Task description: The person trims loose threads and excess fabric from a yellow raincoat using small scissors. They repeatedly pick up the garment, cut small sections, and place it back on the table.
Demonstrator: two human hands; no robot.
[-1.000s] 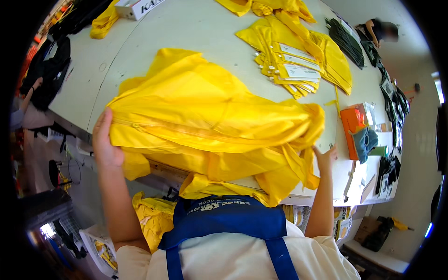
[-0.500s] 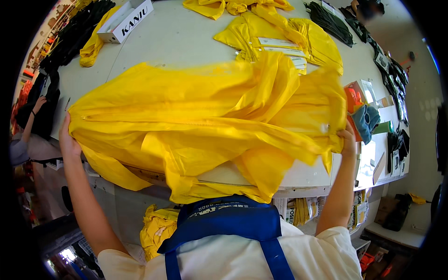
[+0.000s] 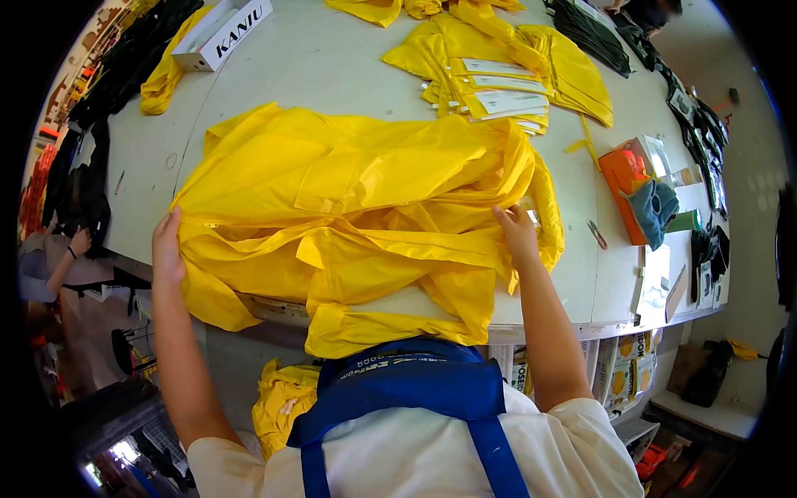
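A yellow raincoat (image 3: 357,174) with a long front zipper lies spread sideways over the table before me, its front partly parted along the zipper. A sleeve and lower panel hang over the near table edge against my blue apron (image 3: 398,390). My left hand (image 3: 168,246) is closed on the raincoat's left end, just below the zipper pull. My right hand (image 3: 520,236) pinches the fabric near the right end, fingers bent around a fold. Part of each hand's grip is hidden by the cloth.
Yellow folded garments with white labels (image 3: 502,100) lie at the far side. Small snips (image 3: 597,235) and an orange box (image 3: 621,195) with a blue cloth (image 3: 652,212) sit to the right. A white box (image 3: 222,37) stands far left. Another person's hand (image 3: 80,241) shows at left.
The raincoat has come down flatter on the table, and its right end has moved left. My right hand has moved left with it; my left hand has shifted slightly right. The snips are now uncovered.
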